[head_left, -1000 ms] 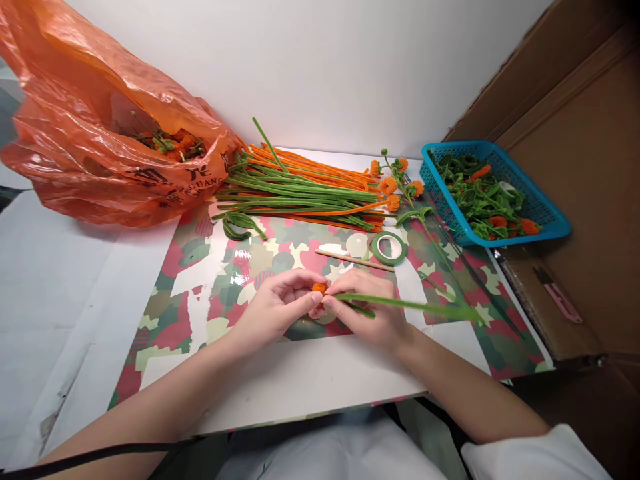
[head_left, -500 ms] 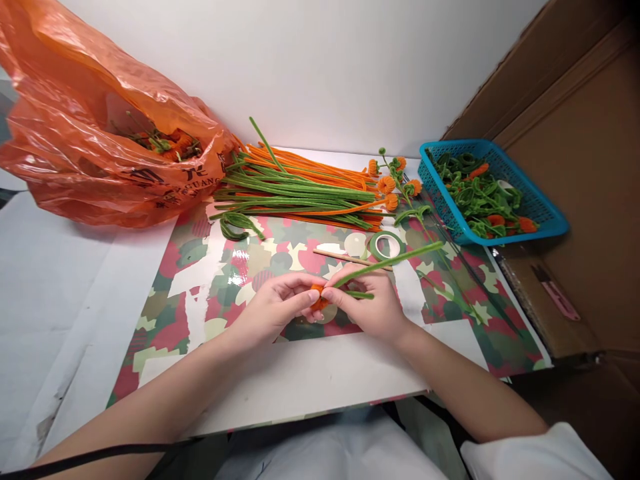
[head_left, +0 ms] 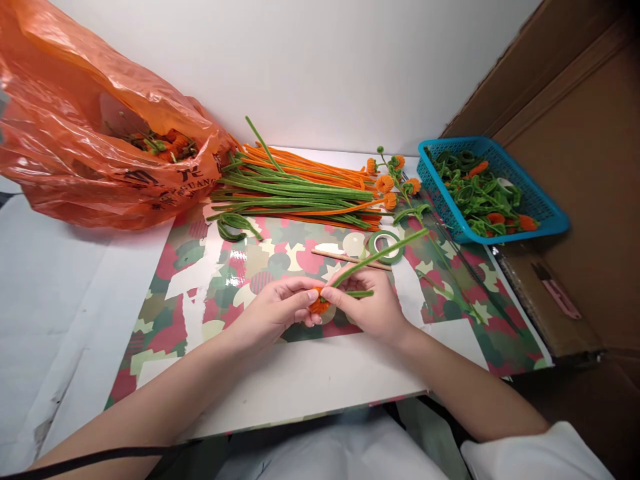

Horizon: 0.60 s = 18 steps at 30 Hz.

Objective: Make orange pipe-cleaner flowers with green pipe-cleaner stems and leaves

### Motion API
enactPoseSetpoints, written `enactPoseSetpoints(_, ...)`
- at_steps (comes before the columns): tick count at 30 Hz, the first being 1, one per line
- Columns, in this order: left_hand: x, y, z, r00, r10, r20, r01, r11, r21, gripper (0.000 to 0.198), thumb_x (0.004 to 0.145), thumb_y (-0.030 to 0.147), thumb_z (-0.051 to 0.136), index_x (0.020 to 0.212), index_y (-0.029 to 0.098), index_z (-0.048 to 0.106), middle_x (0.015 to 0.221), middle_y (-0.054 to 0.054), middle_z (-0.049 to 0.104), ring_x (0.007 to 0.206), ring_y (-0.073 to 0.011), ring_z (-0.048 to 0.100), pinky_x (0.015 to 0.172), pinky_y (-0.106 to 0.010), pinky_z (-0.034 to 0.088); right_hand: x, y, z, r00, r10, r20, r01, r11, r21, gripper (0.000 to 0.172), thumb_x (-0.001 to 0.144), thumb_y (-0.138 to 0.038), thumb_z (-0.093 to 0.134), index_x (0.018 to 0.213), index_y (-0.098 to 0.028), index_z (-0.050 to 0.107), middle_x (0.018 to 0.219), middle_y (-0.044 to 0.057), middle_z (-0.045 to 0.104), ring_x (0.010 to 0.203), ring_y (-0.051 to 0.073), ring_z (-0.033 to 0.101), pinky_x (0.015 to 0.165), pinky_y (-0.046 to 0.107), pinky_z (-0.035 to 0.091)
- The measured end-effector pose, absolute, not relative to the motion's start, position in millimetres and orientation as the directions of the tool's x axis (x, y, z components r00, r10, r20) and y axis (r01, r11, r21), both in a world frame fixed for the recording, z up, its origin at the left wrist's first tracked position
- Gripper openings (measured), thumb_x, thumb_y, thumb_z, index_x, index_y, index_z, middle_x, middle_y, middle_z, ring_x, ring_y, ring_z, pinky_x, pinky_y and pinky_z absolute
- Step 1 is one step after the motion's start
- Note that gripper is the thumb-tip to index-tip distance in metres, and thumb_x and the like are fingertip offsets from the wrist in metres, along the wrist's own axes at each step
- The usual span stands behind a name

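Between my two hands is a small orange pipe-cleaner flower (head_left: 319,305). My left hand (head_left: 280,305) pinches it from the left, thumb on top and fingers curled beneath. My right hand (head_left: 369,303) is closed on a green pipe cleaner (head_left: 385,253) right at the flower; one long end points up to the right, and a shorter end sticks out over the palm. A thin brown stick (head_left: 345,258) and a roll of green tape (head_left: 385,247) lie just beyond my hands. The exact contact between stem and flower is partly hidden by my thumbs.
Orange and green pipe cleaners (head_left: 300,190) lie in a bundle at the back, beside an orange plastic bag (head_left: 100,193). A finished flower stem (head_left: 413,193) lies right of them. A blue basket (head_left: 545,223) of green and orange pieces and a pink-handled cutter (head_left: 560,299) are at right.
The orange flower has turned so that more of its ribbed side shows. The long green end has swung slightly left and down. Both hands keep their places.
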State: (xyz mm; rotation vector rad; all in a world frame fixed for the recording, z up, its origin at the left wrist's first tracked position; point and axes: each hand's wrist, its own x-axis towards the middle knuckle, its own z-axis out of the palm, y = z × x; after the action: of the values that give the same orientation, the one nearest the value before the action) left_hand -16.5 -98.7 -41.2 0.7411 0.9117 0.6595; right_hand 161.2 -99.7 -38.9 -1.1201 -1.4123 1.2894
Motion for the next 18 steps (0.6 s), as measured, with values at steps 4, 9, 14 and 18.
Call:
enactPoseSetpoints(4,-15,-99,-41,0.445,0.776,-0.447,-0.229,0.581,0.781,0.021,0.077,0.033,0.074,0.089,0.016,0.072,0.075,-0.004,0.068,0.06,-0.0111,0.062,0.058,-0.022,0.054,164,-101,-41,-0.233,0.965,0.118,0.118,0.149,-0.982,0.014,0.074,-0.024,0.076,0.082,-0.018,0.067,0.073,0.001,0.067,0.06,0.011,0.059,0.051,0.023,0.048)
enactPoseSetpoints(9,-17,-99,-45,0.422,0.813,-0.402,-0.233,0.525,0.818,0.02,0.079,0.032,0.072,0.091,0.017,0.072,0.083,-0.006,0.071,0.068,-0.0132,0.066,0.065,-0.024,0.056,165,-98,-42,-0.235,0.951,0.2,0.179,0.244,-0.953,0.004,0.08,-0.022,0.07,0.08,-0.019,0.068,0.077,0.003,0.066,0.067,0.014,0.061,0.049,0.022,0.046)
enactPoseSetpoints(14,-18,-99,-44,0.392,0.852,-0.347,-0.181,0.442,0.879,0.023,0.077,0.034,0.075,0.093,0.017,0.073,0.078,-0.005,0.073,0.068,-0.0152,0.068,0.066,-0.027,0.057,163,-97,-43,-0.246,0.967,0.066,-0.031,0.06,-0.998,0.02,0.084,-0.038,0.068,0.078,-0.019,0.068,0.076,0.003,0.068,0.065,0.014,0.065,0.056,0.025,0.056)
enactPoseSetpoints(18,-14,-101,-33,0.391,0.867,-0.31,-0.12,0.382,0.917,0.019,0.075,0.029,0.074,0.09,0.018,0.074,0.068,-0.002,0.072,0.061,-0.0142,0.066,0.061,-0.026,0.056,161,-95,-44,-0.272,0.961,-0.055,-0.143,-0.096,-0.985,0.027,0.079,-0.044,0.071,0.073,-0.018,0.065,0.064,-0.001,0.064,0.049,0.009,0.059,0.047,0.022,0.054)
